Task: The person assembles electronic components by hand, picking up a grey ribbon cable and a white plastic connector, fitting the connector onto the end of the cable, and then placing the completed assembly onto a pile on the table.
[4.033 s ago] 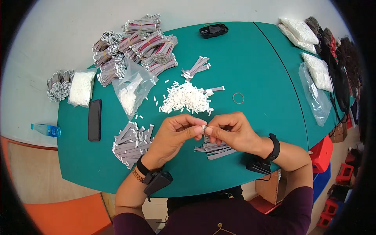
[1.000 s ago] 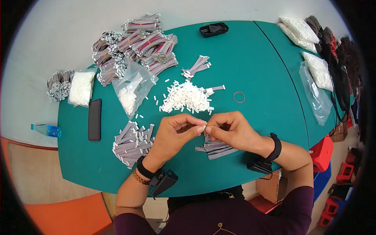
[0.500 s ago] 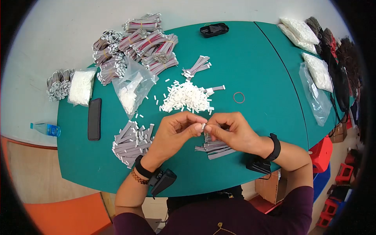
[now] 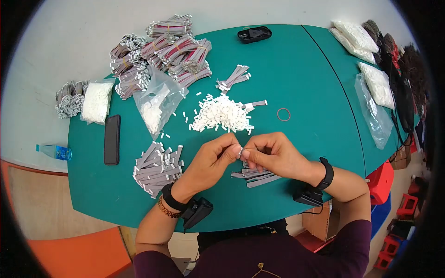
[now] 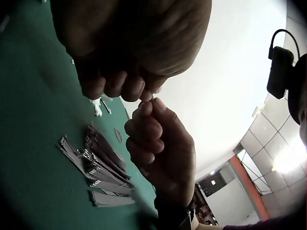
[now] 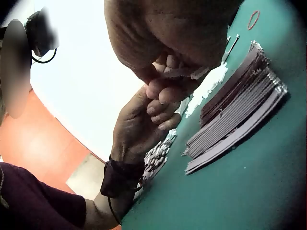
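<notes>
My left hand [image 4: 207, 160] and right hand [image 4: 278, 155] meet fingertip to fingertip above the front middle of the green table. Between the left thumb and index finger is a small white connector [image 4: 240, 151], mostly covered by the fingers. The right hand pinches a short grey ribbon cable; in the right wrist view this ribbon cable [image 6: 178, 73] runs under the palm, a pale end piece by the curled fingers. Beneath the right hand lies a stack of grey ribbon cables [image 4: 255, 177]. Beyond both hands spreads a heap of white connectors [image 4: 220, 115].
Left of the hands lie loose cables with white ends [image 4: 157, 169], a black phone [image 4: 111, 140] and a clear bag of connectors [image 4: 153, 113]. Bundled cables [image 4: 171, 51] fill the back left. A red rubber band [image 4: 283, 115] lies right of the heap; filled bags [image 4: 378, 85] stand far right.
The left hand has rolled slightly, its index finger drawing back from over the small connector to bend against the thumb. The right hand keeps its place and its pinch.
</notes>
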Demonstrator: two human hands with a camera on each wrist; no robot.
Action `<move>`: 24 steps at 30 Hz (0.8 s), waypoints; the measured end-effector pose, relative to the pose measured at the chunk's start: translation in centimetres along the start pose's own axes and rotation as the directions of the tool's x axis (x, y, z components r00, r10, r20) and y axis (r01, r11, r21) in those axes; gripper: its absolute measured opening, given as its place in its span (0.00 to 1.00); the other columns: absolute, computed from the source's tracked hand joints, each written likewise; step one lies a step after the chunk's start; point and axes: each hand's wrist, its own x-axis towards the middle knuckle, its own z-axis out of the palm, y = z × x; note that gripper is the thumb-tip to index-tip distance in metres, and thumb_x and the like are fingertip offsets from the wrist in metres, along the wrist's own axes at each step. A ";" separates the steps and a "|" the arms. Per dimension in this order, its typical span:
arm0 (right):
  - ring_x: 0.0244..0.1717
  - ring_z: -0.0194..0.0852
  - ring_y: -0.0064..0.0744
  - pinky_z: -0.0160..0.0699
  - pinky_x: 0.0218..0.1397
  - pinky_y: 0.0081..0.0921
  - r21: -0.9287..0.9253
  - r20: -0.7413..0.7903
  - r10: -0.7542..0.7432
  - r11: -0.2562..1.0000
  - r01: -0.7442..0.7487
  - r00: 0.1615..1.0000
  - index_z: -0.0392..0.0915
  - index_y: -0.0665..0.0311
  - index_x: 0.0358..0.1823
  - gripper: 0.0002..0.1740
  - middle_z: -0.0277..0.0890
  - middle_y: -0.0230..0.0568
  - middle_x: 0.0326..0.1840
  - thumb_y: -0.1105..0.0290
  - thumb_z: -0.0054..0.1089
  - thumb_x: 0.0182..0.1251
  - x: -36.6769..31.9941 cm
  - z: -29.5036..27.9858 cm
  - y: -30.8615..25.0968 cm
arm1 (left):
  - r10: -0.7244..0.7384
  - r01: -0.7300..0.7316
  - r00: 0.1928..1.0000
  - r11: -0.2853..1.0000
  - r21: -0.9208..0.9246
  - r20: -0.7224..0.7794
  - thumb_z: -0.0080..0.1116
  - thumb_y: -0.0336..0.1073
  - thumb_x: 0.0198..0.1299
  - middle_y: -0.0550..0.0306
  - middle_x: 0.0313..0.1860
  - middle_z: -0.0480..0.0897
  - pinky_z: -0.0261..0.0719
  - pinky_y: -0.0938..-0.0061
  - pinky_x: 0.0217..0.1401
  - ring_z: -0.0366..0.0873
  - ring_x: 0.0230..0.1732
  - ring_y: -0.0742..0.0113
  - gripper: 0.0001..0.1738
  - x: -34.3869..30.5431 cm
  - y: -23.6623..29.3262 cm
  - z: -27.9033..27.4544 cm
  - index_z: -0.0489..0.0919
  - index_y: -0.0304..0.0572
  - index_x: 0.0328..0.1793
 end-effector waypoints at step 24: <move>0.19 0.61 0.09 0.60 0.20 0.11 0.024 0.000 0.002 1.000 -0.002 1.000 0.75 0.65 0.30 0.11 0.70 0.25 0.20 0.66 0.54 0.69 0.1 0.4 0.3 | -0.060 0.066 0.997 0.992 -0.109 0.053 0.42 0.43 0.71 0.68 0.23 0.64 0.59 0.83 0.28 0.58 0.25 0.80 0.16 0.1 -0.4 -0.5 0.68 0.40 0.32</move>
